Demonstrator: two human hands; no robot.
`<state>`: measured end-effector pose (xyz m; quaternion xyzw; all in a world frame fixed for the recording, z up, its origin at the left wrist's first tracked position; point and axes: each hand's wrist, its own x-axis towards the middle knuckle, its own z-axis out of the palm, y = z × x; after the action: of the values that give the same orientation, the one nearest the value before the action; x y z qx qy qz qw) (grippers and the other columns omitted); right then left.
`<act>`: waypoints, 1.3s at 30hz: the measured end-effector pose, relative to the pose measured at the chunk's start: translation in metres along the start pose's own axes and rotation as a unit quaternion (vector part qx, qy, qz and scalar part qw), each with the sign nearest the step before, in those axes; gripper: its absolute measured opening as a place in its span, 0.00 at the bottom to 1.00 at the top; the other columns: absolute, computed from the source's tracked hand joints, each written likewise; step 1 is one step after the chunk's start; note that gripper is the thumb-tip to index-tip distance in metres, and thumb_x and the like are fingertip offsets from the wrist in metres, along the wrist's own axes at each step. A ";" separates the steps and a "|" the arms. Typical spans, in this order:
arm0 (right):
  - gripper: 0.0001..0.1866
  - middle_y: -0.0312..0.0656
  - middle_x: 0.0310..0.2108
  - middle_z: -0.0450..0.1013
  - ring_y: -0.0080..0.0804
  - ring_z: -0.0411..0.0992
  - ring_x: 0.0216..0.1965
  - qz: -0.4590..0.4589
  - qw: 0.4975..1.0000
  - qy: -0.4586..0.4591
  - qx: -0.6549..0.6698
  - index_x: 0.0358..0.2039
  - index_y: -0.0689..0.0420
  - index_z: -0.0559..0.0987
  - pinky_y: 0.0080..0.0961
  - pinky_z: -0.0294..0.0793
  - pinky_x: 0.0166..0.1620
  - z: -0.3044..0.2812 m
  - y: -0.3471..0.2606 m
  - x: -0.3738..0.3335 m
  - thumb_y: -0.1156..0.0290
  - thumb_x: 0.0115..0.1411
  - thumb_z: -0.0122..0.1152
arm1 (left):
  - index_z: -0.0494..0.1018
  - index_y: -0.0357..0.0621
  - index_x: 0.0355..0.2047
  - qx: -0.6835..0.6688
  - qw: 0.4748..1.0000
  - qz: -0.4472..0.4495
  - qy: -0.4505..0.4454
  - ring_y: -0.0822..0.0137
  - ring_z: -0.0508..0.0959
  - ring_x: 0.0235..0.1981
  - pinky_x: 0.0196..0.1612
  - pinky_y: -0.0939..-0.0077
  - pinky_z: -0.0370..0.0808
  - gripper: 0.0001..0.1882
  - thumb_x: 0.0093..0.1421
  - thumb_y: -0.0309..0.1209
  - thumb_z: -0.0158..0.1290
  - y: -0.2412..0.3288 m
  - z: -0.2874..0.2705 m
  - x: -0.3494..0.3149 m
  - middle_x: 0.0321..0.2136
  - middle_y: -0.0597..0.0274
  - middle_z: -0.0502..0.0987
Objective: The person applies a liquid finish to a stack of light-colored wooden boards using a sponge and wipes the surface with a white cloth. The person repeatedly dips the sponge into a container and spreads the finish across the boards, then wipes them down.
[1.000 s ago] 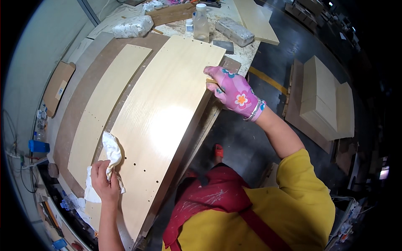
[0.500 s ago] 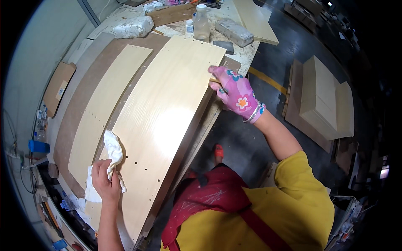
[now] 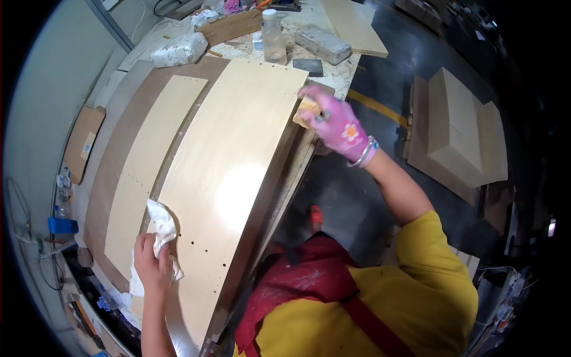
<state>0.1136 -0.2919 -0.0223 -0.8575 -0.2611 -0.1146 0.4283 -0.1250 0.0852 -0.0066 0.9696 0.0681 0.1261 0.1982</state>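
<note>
Two hands work over a wide pale board (image 3: 220,149), which slants across the view from twelve o'clock down to seven. At eight o'clock, the person's bare left hand (image 3: 153,268) has its fingers closed around a bunched white cloth (image 3: 162,221), pressed near the board's left edge. Just past one o'clock, the right hand (image 3: 340,124), in a pink flowered glove, is clamped on a tan block (image 3: 307,111) beside the board's right edge, close to its far end. Blur there makes it impossible to tell whether block and edge touch.

Dark holes cross the near part of the wide board, to the right of the cloth. Toward half past nine lies a narrower pale board (image 3: 156,149), on a brown sheet (image 3: 113,172). A clear bottle (image 3: 274,40) with a white cap stands upright at twelve o'clock, with a dark grey pad (image 3: 307,67) near it. At eleven sits a whitish wrapped bundle (image 3: 179,50). Toward half past two, pale stacked panels (image 3: 457,128) rest at floor level.
</note>
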 end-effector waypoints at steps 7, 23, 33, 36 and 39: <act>0.16 0.37 0.35 0.73 0.21 0.73 0.29 0.155 0.837 0.092 0.517 0.47 0.59 0.70 0.18 0.72 0.26 -0.002 0.041 0.067 0.68 0.61 0.58 | 0.71 0.44 0.45 -0.100 0.982 0.162 0.019 0.50 0.74 0.43 0.44 0.63 0.71 0.16 0.56 0.21 0.50 0.124 0.056 0.144 0.42 0.52 0.72; 0.12 0.42 0.35 0.72 0.25 0.73 0.28 0.243 0.786 0.066 0.565 0.44 0.59 0.69 0.17 0.76 0.24 0.037 0.057 0.093 0.68 0.63 0.53 | 0.73 0.50 0.47 0.107 0.911 0.389 -0.086 0.61 0.72 0.45 0.44 0.63 0.69 0.22 0.50 0.29 0.58 0.167 0.103 0.134 0.48 0.68 0.72; 0.18 0.38 0.34 0.72 0.20 0.72 0.32 0.168 0.918 0.100 0.345 0.48 0.59 0.69 0.15 0.71 0.30 0.001 0.027 0.016 0.63 0.62 0.56 | 0.69 0.36 0.31 -0.107 0.979 -0.172 0.000 0.60 0.69 0.27 0.33 0.71 0.67 0.11 0.60 0.34 0.51 -0.025 -0.036 0.022 0.25 0.54 0.70; 0.20 0.46 0.43 0.73 0.34 0.74 0.45 0.048 0.978 0.121 0.161 0.50 0.59 0.68 0.24 0.73 0.42 0.020 0.038 0.003 0.62 0.61 0.57 | 0.70 0.36 0.32 0.104 0.990 -0.083 -0.034 0.53 0.71 0.30 0.35 0.65 0.68 0.12 0.55 0.33 0.54 -0.040 -0.035 -0.020 0.28 0.53 0.71; 0.20 0.51 0.46 0.72 0.45 0.72 0.50 0.029 0.985 0.114 0.130 0.50 0.57 0.68 0.32 0.70 0.50 0.033 0.024 -0.014 0.64 0.61 0.57 | 0.71 0.37 0.32 0.174 0.983 0.014 0.057 0.51 0.72 0.35 0.37 0.61 0.68 0.10 0.52 0.30 0.56 -0.052 -0.011 -0.044 0.33 0.54 0.72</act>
<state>0.1136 -0.2823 -0.0646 -0.7831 -0.1981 -0.1637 0.5663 -0.1743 0.1289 -0.0277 0.9815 0.0864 0.1697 0.0202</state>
